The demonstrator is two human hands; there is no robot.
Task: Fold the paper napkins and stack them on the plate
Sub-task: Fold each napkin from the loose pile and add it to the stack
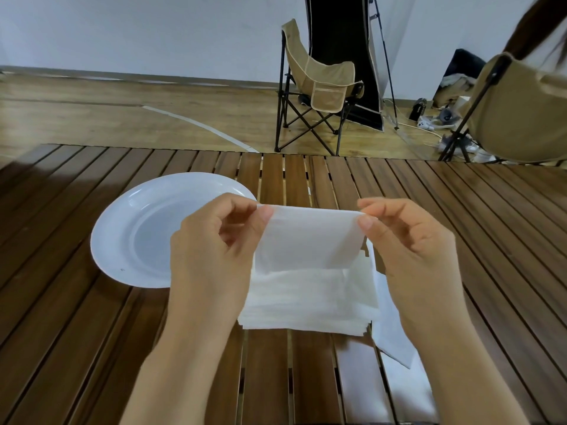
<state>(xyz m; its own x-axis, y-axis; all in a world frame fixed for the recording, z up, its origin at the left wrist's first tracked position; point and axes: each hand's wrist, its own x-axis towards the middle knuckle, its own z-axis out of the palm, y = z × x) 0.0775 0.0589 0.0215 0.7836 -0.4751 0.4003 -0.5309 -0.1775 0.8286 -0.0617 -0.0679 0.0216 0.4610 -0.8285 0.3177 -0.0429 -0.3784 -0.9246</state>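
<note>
The left hand (211, 250) pinches the upper left corner of a white paper napkin (306, 237) between thumb and forefinger, its other fingers (233, 234) loosely curled behind. The right hand (411, 250) pinches the upper right corner in the same way, thumb tip in front of the sheet. Between the two hands the napkin's top edge is pulled nearly straight, and the sheet hangs down in a soft curve, lifted off the tabletop (76, 348).

Directly under it lies a stack of napkins (306, 302), flat on the slatted wooden tabletop, their edges slightly uneven at the near side. One more napkin (395, 342) pokes out from beneath the stack at the near right, partly covered by the right wrist.

To the left of the hands, touching none of the napkins, sits a round white plate (129, 234); nothing lies on it, and the left hand hides its right rim.

Beyond the far edge of the tabletop is a wooden floor with a tan folding camp chair (319, 84), and a second such chair (518, 111) at the far right.
</note>
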